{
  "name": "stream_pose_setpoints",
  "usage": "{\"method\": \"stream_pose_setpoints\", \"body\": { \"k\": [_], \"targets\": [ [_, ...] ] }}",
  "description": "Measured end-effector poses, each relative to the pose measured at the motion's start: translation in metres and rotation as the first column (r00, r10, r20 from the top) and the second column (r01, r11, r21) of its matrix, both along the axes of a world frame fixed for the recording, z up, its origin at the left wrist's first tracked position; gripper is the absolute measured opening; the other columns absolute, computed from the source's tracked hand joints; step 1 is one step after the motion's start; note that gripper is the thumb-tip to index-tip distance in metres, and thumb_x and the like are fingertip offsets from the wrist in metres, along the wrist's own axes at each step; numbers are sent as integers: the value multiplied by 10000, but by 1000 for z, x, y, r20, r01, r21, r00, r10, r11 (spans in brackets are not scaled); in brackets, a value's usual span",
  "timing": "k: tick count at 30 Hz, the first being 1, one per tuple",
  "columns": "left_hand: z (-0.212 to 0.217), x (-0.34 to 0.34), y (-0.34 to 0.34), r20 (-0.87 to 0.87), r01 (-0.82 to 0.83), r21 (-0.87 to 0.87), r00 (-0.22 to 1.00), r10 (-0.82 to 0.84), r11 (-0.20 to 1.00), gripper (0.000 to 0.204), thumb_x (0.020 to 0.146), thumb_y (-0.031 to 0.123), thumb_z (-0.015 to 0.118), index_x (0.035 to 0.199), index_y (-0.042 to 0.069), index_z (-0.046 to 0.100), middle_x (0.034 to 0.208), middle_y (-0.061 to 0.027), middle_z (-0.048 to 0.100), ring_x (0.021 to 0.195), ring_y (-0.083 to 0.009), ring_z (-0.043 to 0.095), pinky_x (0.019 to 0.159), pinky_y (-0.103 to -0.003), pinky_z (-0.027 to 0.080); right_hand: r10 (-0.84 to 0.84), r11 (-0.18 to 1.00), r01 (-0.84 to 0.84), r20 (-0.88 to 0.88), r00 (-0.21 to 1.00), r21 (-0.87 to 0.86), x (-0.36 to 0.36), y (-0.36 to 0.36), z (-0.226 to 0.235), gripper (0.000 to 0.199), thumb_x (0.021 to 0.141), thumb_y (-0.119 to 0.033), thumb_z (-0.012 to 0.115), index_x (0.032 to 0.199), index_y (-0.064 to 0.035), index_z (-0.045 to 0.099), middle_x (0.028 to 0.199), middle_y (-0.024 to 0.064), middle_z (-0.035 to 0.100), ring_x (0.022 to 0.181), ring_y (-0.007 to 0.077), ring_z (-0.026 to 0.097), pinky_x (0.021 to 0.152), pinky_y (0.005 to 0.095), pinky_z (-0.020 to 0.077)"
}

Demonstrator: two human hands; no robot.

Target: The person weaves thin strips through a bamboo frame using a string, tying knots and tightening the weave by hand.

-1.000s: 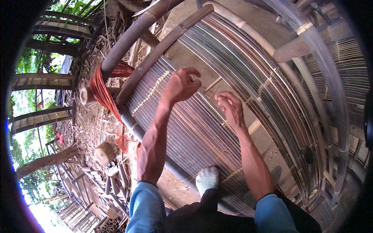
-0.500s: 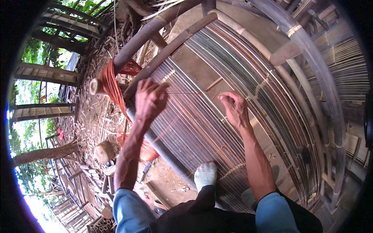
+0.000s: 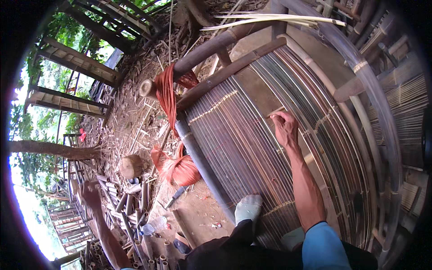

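My right hand (image 3: 285, 129) is pinched closed above a panel of thin bamboo slats (image 3: 225, 135) set in a bamboo frame (image 3: 198, 155). A faint red string (image 3: 260, 120) shows by its fingertips, over the gap between two groups of slats. My left hand (image 3: 91, 194) is out at the far left, off the frame, closed like a fist. Whatever it holds is too small to make out. A hank of orange-red string (image 3: 167, 96) hangs over the frame's left corner. Below it, a larger orange bundle (image 3: 182, 171) lies beside the frame.
My sock-covered foot (image 3: 248, 208) rests on the slats. On the ground at left are a wood stump (image 3: 131, 166), a knife (image 3: 174, 197), a plastic bottle (image 3: 154, 226) and cut bamboo tubes (image 3: 120, 202). Pale strips (image 3: 270, 19) lie across the frame's far end.
My left hand has swung from above the slats far out to the left and down. The right hand stays pinched above the slats. The view has shifted left.
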State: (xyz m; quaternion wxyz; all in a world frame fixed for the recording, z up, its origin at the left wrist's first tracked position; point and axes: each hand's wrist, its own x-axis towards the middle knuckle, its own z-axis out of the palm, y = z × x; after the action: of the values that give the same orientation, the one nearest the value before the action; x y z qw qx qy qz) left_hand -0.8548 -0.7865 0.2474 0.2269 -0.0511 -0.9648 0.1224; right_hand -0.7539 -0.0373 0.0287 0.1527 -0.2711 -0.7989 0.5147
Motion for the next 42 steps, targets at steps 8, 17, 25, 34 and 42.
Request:
{"method": "stream_pose_setpoints", "body": {
  "k": [8, 17, 25, 34, 42],
  "targets": [
    [2, 60, -71, 687, -508, -379, 406, 603, 774, 478, 818, 148, 714, 1253, 10, 572, 1175, -176, 638, 1105, -289, 616, 950, -390, 488, 7, 996, -14, 73, 997, 86, 14, -11, -13, 341, 957, -315, 601, 1185, -68, 655, 1018, 114, 677, 848, 237, 672, 752, 364, 543],
    [-130, -83, 372, 472, 350, 572, 598, -647, 742, 524, 875, 299, 714, 1321, 58, 581, 1297, -219, 596, 1170, -355, 587, 1016, -426, 472, -30, 999, 32, 296, 955, -2, 55, -34, -32, 523, 994, -483, 455, 901, -1, 635, 830, 245, 631, 803, 446, 609, 694, 506, 439],
    [-250, -116, 605, 100, 797, 464, 386, -917, 386, 364, 859, 346, 653, 1031, 25, 667, 1013, -152, 605, 1150, -329, 522, 1092, -482, 329, 21, 993, 26, 397, 917, -114, 51, -32, -30, 568, 961, -521, 494, 832, 13, 638, 746, 236, 616, 728, 419, 611, 664, 477, 445],
    [-261, -114, 629, 149, 710, 579, 390, -909, 400, 314, 816, 338, 625, 767, 28, 648, 835, -132, 577, 994, -308, 568, 1079, -467, 327, -17, 987, 60, 268, 963, -151, 59, -27, -37, 594, 981, -509, 510, 748, 37, 540, 592, 150, 381, 586, 209, 387, 584, 404, 358],
    [-264, -120, 626, 138, 737, 570, 351, -926, 364, 267, 821, 270, 632, 713, 25, 631, 787, -133, 558, 884, -314, 555, 975, -456, 389, 60, 967, 33, 353, 934, -252, 61, -21, -33, 647, 993, -564, 411, 778, 30, 551, 654, 259, 460, 607, 408, 437, 612, 480, 370]
  ]
}}
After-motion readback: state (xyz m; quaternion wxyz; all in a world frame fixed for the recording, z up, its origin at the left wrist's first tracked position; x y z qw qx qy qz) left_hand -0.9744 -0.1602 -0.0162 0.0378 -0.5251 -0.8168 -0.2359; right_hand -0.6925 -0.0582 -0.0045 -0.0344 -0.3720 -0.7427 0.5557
